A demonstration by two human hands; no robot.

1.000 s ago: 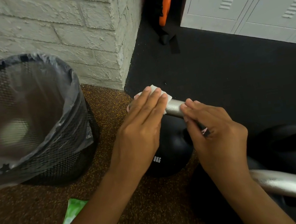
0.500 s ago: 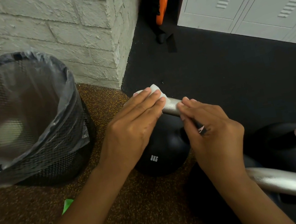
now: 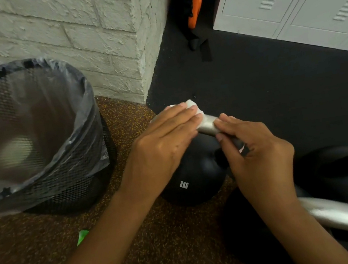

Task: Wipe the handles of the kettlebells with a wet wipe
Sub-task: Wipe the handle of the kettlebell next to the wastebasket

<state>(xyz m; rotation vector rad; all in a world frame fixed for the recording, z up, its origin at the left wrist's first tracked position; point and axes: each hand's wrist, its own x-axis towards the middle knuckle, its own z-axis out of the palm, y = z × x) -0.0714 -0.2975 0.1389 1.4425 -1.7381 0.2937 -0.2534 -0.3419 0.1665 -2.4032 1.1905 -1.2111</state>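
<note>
left hand point(image 3: 165, 142): flat fingers press the white wet wipe point(image 3: 194, 108) onto the silver handle point(image 3: 207, 126)
right hand point(image 3: 259, 153): fingers curled round the handle, steadying
kettlebell point(image 3: 197, 173): on floor beside the bin point(image 3: 33, 134)
change: wipe barely shifted since a second ago; same stretch being rubbed

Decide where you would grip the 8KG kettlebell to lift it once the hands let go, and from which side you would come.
Grip the kettlebell by its silver handle, probably from above. The bar runs level over the round black body, which offers no hold. Take the middle stretch, now between the left hand pressing the wipe and the right hand.
</note>
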